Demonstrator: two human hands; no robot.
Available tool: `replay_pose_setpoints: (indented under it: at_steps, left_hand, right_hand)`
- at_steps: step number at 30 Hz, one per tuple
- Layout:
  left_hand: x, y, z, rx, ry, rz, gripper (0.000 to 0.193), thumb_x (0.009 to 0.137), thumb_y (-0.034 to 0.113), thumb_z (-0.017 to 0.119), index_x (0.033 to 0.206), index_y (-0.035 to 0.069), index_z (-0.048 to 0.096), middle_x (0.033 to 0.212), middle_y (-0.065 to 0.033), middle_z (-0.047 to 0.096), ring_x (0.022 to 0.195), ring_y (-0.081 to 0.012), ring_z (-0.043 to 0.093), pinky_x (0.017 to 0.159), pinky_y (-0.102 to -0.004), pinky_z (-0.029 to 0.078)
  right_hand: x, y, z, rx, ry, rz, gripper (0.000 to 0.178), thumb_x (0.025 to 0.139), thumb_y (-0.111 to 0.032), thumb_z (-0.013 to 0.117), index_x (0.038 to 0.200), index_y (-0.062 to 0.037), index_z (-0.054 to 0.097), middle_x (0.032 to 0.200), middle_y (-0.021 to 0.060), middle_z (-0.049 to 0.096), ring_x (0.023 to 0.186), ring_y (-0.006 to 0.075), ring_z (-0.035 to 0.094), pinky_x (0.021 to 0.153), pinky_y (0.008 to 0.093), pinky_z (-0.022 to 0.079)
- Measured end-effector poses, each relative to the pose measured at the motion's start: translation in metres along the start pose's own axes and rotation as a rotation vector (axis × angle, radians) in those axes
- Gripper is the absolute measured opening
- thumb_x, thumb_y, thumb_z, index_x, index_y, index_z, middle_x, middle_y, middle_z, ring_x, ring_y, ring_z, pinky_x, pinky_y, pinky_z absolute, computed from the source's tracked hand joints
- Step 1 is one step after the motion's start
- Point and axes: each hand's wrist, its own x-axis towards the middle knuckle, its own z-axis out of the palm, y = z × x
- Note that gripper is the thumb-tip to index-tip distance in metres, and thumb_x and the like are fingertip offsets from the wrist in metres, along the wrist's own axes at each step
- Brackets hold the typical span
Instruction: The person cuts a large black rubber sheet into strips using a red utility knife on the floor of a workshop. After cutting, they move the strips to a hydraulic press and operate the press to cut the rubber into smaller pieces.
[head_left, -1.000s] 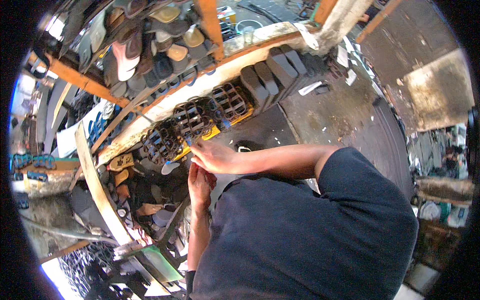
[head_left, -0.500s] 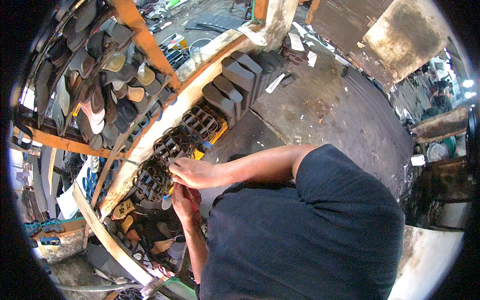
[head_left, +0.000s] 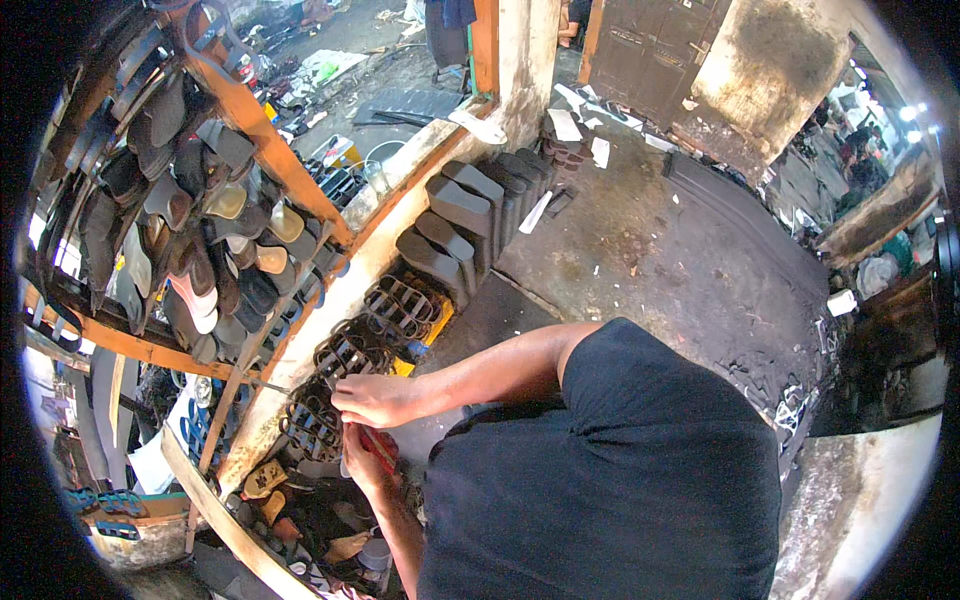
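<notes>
My right hand (head_left: 375, 400) reaches across from the right, its fingers curled and pinched together. Just below it, my left hand (head_left: 364, 460) is closed, the two hands almost touching. A red thing (head_left: 381, 450) lies against the left palm; its kind is hard to make out. Whatever the right fingertips hold is too small and hidden to name. Dark strappy sandals (head_left: 398, 308) stand in rows right beyond my hands, the nearest sandals (head_left: 312, 425) beside my fingers.
A slatted rack (head_left: 290, 165) at the left holds many shoe forms and soles. Thick dark sole blocks (head_left: 465, 205) line the low wall (head_left: 300, 360). Loose scraps and soles (head_left: 290, 530) lie below my left forearm. A curved wooden strip (head_left: 225, 515) crosses the lower left.
The view has turned, so the surroundings sit differently and my hands appear lower. Both hands stay close together and closed; the red thing shows more plainly at the left hand.
</notes>
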Motion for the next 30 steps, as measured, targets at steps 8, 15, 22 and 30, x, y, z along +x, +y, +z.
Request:
replay_pose_setpoints:
  at_steps: [8, 15, 22, 30]
  left_hand:
    - [0.000, 0.006, 0.008, -0.124, 0.138, -0.006, 0.027, 0.103, 0.034, 0.045, 0.108, 0.013, 0.061, 0.072, 0.0021, 0.054, 0.054, -0.0097, 0.051, 0.046, -0.0246, 0.037]
    - [0.008, 0.006, 0.002, 0.005, 0.097, 0.024, 0.027, 0.103, 0.034, 0.047, 0.104, 0.012, 0.063, 0.073, 0.0026, 0.053, 0.055, -0.0089, 0.051, 0.046, -0.0239, 0.037]
    - [0.009, 0.018, 0.011, -0.159, 0.140, -0.030, 0.028, 0.104, 0.035, 0.047, 0.088, 0.015, 0.058, 0.067, 0.0057, 0.049, 0.052, -0.0060, 0.043, 0.046, -0.0244, 0.033]
    - [0.006, 0.003, -0.005, -0.299, 0.040, -0.062, 0.031, 0.105, 0.032, 0.042, 0.112, 0.011, 0.063, 0.071, -0.0020, 0.060, 0.055, -0.0121, 0.053, 0.048, -0.0260, 0.042]
  right_hand:
    - [0.015, -0.009, 0.004, 0.116, -0.084, 0.175, 0.024, 0.091, -0.020, 0.065, 0.099, -0.0020, 0.052, 0.095, 0.0163, 0.056, 0.092, 0.0373, 0.060, 0.076, 0.0481, 0.049]
    - [0.019, -0.004, 0.001, 0.043, -0.025, -0.060, 0.024, 0.091, -0.022, 0.066, 0.098, -0.0040, 0.053, 0.094, 0.0150, 0.053, 0.086, 0.0368, 0.059, 0.076, 0.0476, 0.047]
    - [0.024, -0.001, 0.002, -0.003, -0.073, -0.081, 0.019, 0.086, -0.018, 0.066, 0.095, -0.0033, 0.057, 0.096, 0.0181, 0.058, 0.096, 0.0384, 0.059, 0.080, 0.0477, 0.049]
    - [0.024, -0.007, -0.021, 0.122, -0.184, 0.161, 0.026, 0.090, -0.029, 0.068, 0.101, -0.0061, 0.063, 0.096, 0.0173, 0.062, 0.097, 0.0402, 0.061, 0.081, 0.0491, 0.050]
